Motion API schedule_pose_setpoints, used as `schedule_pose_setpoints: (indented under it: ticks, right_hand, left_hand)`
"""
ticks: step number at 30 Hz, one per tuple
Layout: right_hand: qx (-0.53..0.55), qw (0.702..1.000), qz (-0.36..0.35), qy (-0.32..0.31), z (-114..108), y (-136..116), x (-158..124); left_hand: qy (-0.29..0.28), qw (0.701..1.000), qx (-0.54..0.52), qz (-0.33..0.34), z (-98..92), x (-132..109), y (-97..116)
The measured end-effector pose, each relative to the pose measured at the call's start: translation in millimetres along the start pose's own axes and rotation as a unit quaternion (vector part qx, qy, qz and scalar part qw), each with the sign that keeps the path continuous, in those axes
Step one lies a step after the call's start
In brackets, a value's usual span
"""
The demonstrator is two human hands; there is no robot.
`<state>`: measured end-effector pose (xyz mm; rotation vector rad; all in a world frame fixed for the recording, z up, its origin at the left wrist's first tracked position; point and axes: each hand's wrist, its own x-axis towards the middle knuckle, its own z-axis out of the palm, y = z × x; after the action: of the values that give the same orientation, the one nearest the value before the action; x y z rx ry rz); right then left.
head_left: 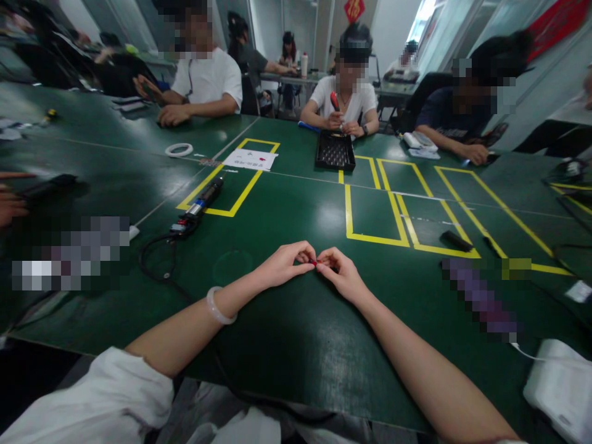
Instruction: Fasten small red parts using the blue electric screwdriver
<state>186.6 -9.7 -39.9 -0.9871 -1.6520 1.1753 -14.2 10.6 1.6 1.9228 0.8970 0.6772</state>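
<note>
Over the green table (287,333), my left hand (289,262) and my right hand (341,274) meet fingertip to fingertip. A tiny red piece (315,263) shows between them, too small for me to tell its kind. Both hands are closed in a pinch around it, and the fingers hide most of it. A pale bracelet (221,305) circles my left wrist. To the left of my hands lies a cylindrical electric screwdriver (198,203) with a black cord (147,256).
Yellow tape outlines (377,237) mark the tabletop. Across it a person (345,98) holds a red-handled tool (335,102) over a black tray (335,151). A printed sheet (252,159), a tape roll (179,150) and a white power bank (562,388) lie around. Other people sit nearby.
</note>
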Motion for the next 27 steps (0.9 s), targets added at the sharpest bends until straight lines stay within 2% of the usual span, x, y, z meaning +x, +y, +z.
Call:
schedule_pose_setpoints:
  ticks: [16,27]
  right_hand:
    - [-0.120,0.989,-0.081,0.008,0.5,-0.1,-2.1]
    - [-0.140,0.986,-0.086,0.009,-0.1,-3.5,-2.4]
  left_hand:
    - [0.020,0.996,0.072,0.045,0.6,-1.9,1.8]
    - [0.016,0.996,0.074,0.046,0.7,-2.2,-0.1]
